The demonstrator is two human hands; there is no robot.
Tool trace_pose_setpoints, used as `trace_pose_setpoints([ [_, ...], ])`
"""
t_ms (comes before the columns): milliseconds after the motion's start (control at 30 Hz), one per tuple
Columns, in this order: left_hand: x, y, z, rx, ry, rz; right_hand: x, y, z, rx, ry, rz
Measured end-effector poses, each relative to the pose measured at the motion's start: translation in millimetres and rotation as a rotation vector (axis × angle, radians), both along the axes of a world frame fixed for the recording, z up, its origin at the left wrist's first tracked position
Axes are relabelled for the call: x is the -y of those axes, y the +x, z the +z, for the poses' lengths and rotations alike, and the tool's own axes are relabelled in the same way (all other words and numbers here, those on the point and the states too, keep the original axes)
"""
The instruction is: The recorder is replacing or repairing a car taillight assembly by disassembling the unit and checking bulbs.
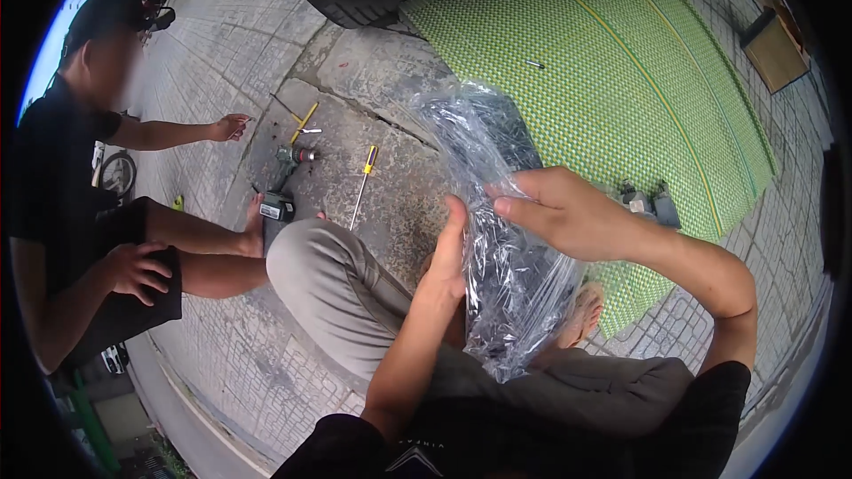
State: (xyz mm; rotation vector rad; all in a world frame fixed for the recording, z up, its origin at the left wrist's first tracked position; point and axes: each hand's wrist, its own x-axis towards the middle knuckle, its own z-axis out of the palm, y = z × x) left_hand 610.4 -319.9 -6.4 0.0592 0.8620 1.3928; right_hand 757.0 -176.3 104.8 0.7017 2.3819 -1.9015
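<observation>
A crinkled clear plastic bag point(506, 275) with something dark inside lies over my lap; the wrapping hides what kind of thing it is. My right hand point(568, 213) pinches the upper part of the plastic between thumb and fingers. Along the bag's left side, my left hand point(448, 257) holds it with the thumb up, its other fingers mostly hidden behind the bag. Past my right wrist, small dark and grey parts point(652, 204) sit on the green woven mat point(612, 62).
On the paving to the left lie a cordless drill point(282, 179), a yellow-handled screwdriver point(365, 182) and a yellow T-shaped tool point(304, 122). A co-worker point(75, 160) sits at far left, a small item in one hand. A cardboard box point(774, 51) stands far right.
</observation>
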Motion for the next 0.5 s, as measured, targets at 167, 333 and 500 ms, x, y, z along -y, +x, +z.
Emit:
trace_pose_setpoints([
  [167, -8.7, 0.3, 10.5, 0.118, 0.150, 0.010, 10.0, 6.4, 8.2, -0.063, -0.145, 0.045],
  [333, -21.0, 7.9, -6.8, 0.028, -0.049, 0.065, -2.0, 21.6, -1.0, -0.047, -0.181, 0.006],
  [500, -28.1, 14.2, 1.9, -0.090, -0.015, 0.077, -20.6, 39.5, 41.0, 0.015, -0.299, -0.115],
])
